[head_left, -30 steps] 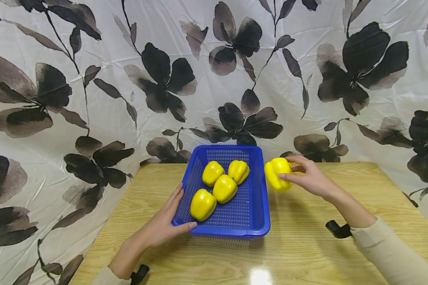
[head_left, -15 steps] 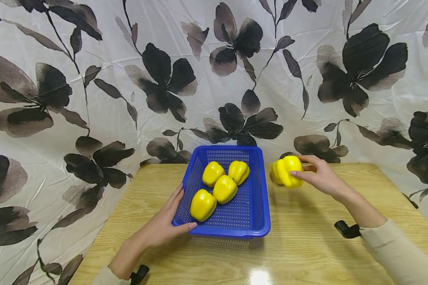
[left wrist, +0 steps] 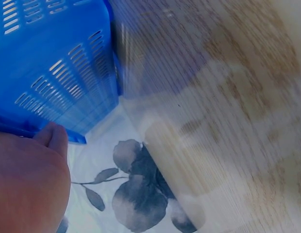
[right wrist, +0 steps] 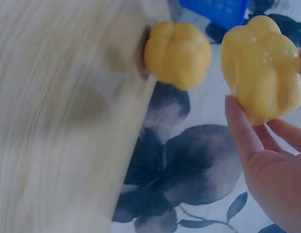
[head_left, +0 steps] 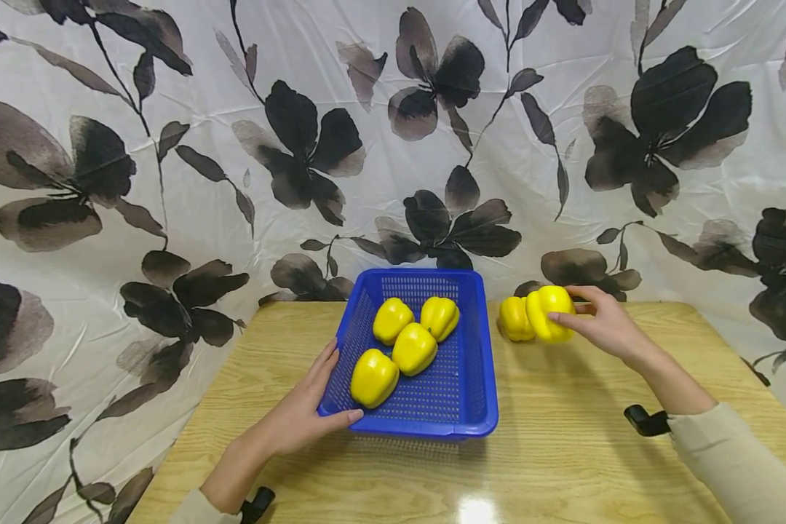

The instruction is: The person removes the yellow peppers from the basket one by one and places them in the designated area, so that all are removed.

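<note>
Held pepper (head_left: 553,314) beside a blue basket (head_left: 419,428), five more peppers in view

Counted, there are six peppers, one basket, two hands; four peppers (head_left: 415,349) lie inside the basket, two toward its far end, one in the middle, one near its left wall; a loose pepper (head_left: 514,319) sits on the wooden table (head_left: 563,451), to the right of the basket; the sixth is in the right hand (head_left: 602,327), also to the right of the basket and seemingly raised above the table.

The held pepper is glossy yellow, plump and deeply lobed; the right hand pinches it, thumb on the near side, fingers (head_left: 581,292) behind, parted by the pepper's own width; the left hand (head_left: 298,415) rests on the basket's near left corner, its fingers fairly straight along the side and holding no pepper, its thumb spread wide onto the near rim.

From the head, the held pepper overlaps the loose one; the right wrist view shows a gap between them, and the rounded lobes of both; only the head view shows the four in the basket; the left wrist view brings up close the basket's slotted wall, and the table's edge against the floral cloth (head_left: 367,196).
</note>
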{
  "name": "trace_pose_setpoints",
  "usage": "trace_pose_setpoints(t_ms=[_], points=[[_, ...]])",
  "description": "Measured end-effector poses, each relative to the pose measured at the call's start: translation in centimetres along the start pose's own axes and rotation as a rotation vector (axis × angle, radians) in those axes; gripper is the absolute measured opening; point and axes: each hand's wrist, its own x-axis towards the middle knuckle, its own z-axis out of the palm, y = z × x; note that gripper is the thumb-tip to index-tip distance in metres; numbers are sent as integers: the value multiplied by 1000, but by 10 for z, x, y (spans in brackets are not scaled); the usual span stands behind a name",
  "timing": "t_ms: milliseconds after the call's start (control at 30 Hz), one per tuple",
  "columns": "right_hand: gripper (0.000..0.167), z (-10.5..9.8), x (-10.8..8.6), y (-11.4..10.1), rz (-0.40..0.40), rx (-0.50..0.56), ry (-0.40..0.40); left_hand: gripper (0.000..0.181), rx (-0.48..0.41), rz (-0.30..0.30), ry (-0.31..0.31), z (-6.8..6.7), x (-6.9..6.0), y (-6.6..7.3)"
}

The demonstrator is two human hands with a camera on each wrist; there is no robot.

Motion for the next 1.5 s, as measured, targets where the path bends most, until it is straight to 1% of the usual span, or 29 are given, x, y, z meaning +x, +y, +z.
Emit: trace_pose_setpoints(t_ms=[333,567,700,967,1067,1267,1367,1500], points=[[90,-6,6,20,43,-19,24,112,2,-9,0,1,0,0],[88,-7,12,32,56,-17,42,111,5,7,9,-1,0,0],[89,-7,16,40,64,-35,70,111,13,20,15,-2,2,0],[92,-6,19,51,91,-89,98,111,6,17,17,0,0,-1],[89,-5,22,56,83,-122,124,111,6,16,16,1,0,-1],[80,0,33,68,13,-218,184,111,14,9,18,0,0,0],[78,3,37,73,0,-244,194,112,18,4,17,0,0,0],[78,8,40,80,14,-251,182,112,13,11,15,1,0,0]])
